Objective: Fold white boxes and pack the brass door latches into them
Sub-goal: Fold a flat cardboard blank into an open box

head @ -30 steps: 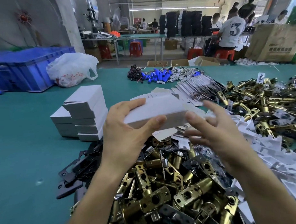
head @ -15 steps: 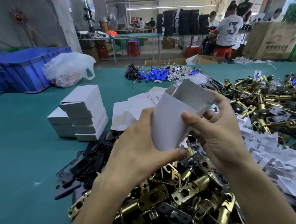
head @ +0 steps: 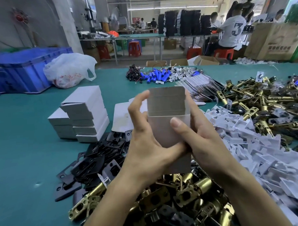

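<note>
A white box (head: 164,127) stands upright between both hands, its top flap raised and its mouth open toward me. My left hand (head: 146,146) grips its left side, thumb under the lower front. My right hand (head: 201,139) grips the right side with the thumb pressed on the front face. Below the hands lies a heap of brass door latches (head: 173,201). A second heap of brass latches (head: 263,105) covers the table at the right.
Folded white boxes (head: 84,115) are stacked at the left on the green table (head: 19,151). Black plates (head: 95,158) lie beside them. Flat box blanks (head: 121,119) sit behind my hands, white plastic pieces (head: 247,143) at right, a blue crate (head: 21,70) far left.
The box went from lying sideways to tilted, then upright with its top flap raised. Both hands shifted to grip its sides.
</note>
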Demonstrator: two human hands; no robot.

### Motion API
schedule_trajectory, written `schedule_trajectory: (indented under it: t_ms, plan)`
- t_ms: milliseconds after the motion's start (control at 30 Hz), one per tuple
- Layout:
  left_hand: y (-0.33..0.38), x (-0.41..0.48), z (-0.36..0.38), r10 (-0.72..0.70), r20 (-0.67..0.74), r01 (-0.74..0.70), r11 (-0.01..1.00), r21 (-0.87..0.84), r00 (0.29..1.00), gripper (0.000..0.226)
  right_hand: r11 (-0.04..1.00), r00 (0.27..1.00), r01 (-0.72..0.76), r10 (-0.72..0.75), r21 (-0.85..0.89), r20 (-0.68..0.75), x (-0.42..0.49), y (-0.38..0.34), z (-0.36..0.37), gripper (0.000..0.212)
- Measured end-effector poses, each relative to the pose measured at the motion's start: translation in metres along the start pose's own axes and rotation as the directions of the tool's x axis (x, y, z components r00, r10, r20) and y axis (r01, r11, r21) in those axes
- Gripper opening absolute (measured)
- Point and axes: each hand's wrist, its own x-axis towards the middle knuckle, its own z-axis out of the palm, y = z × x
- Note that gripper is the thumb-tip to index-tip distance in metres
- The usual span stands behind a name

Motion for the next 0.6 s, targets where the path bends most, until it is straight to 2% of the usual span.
schedule_trajectory:
  t_ms: [67, 167, 233, 300, 333, 400, 467, 533, 600]
  plan:
    - [-0.002, 0.002, 0.001, 0.008, -0.049, -0.012, 0.997, -0.076, 0.999, 0.103, 1.000, 0.999, 0.001, 0.000, -0.018, 0.053, -0.001, 0.001, 0.001, 0.067]
    - [-0.003, 0.004, -0.002, 0.038, -0.038, -0.043, 0.990, -0.135, 0.999, 0.105, 1.000, 0.995, -0.003, 0.003, 0.008, 0.100, -0.003, 0.002, 0.003, 0.067]
    - [-0.004, 0.005, -0.004, 0.084, -0.070, -0.090, 0.993, -0.077, 0.994, 0.106, 0.999, 0.993, -0.042, 0.042, 0.001, 0.110, -0.003, 0.004, 0.001, 0.070]
    - [-0.006, 0.007, -0.007, 0.156, -0.162, -0.149, 0.987, 0.056, 0.974, 0.105, 0.984, 0.988, -0.149, 0.153, -0.100, 0.038, -0.001, 0.006, -0.003, 0.070]
    - [-0.006, 0.008, -0.008, 0.161, -0.218, -0.144, 0.985, 0.092, 0.963, 0.105, 0.960, 0.976, -0.219, 0.218, -0.175, -0.026, -0.001, 0.007, -0.006, 0.070]
    - [-0.009, 0.010, -0.013, 0.134, -0.318, -0.104, 0.988, 0.111, 0.939, 0.103, 0.877, 0.954, -0.301, 0.278, -0.374, -0.117, -0.002, 0.011, -0.011, 0.050]
    - [-0.013, 0.012, -0.018, 0.113, -0.385, -0.068, 0.989, 0.128, 0.916, 0.092, 0.761, 0.954, -0.281, 0.290, -0.585, -0.081, -0.004, 0.015, -0.012, 0.030]
    - [-0.015, 0.013, -0.020, 0.044, -0.400, -0.004, 0.995, 0.101, 0.916, 0.076, 0.654, 0.935, -0.257, 0.356, -0.712, -0.011, -0.007, 0.018, -0.011, 0.033]
    - [-0.019, 0.015, -0.021, -0.041, -0.370, 0.077, 0.994, 0.082, 0.928, 0.060, 0.605, 0.911, -0.256, 0.413, -0.753, 0.022, -0.009, 0.021, -0.008, 0.049]
